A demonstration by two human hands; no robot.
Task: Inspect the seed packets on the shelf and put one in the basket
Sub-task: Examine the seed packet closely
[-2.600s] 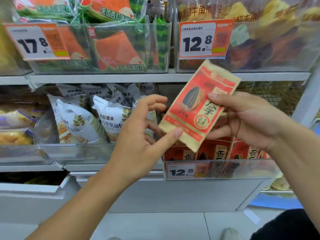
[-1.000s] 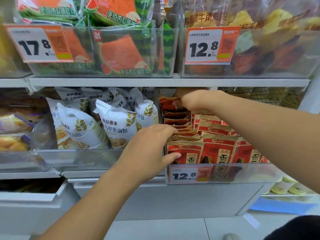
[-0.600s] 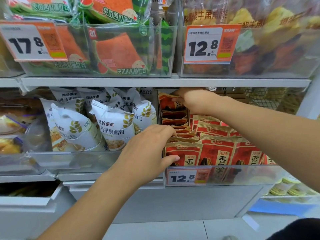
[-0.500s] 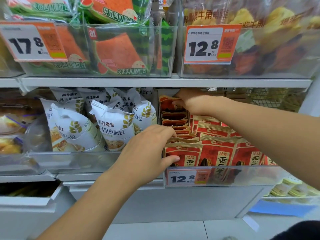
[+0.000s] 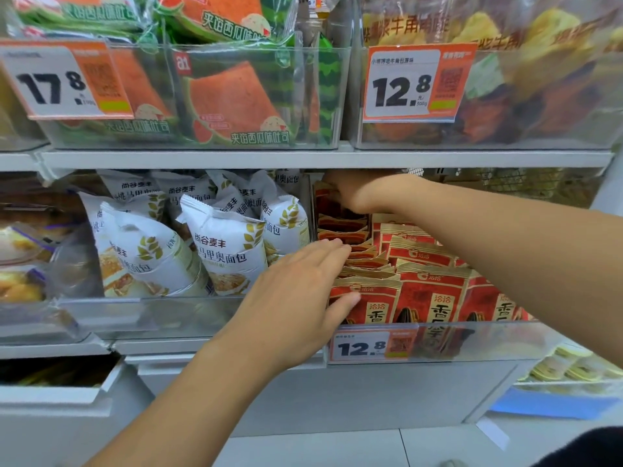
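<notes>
Red and tan seed packets [image 5: 435, 298] stand in rows inside a clear bin [image 5: 488, 338] on the middle shelf. My left hand [image 5: 296, 298] lies on the front left row, fingers stretched over the packet tops and thumb against the face of the front packet. My right hand [image 5: 364, 193] reaches across to the back left of the bin, just under the upper shelf. Its fingers curl onto the rearmost seed packet [image 5: 328, 200], and their tips are partly hidden. No basket is in view.
White bread bags [image 5: 226, 251] fill the bin to the left. The upper shelf edge [image 5: 202, 160] hangs close above my right hand, with watermelon toast packs [image 5: 236, 96] on it. A 12.8 price tag [image 5: 367, 347] is on the seed bin's front. Wire mesh [image 5: 522, 187] shows at the back right.
The seed packet I held up in both hands has gone to the back of the bin. My left hand dropped onto the front row. In the last second both hands barely moved.
</notes>
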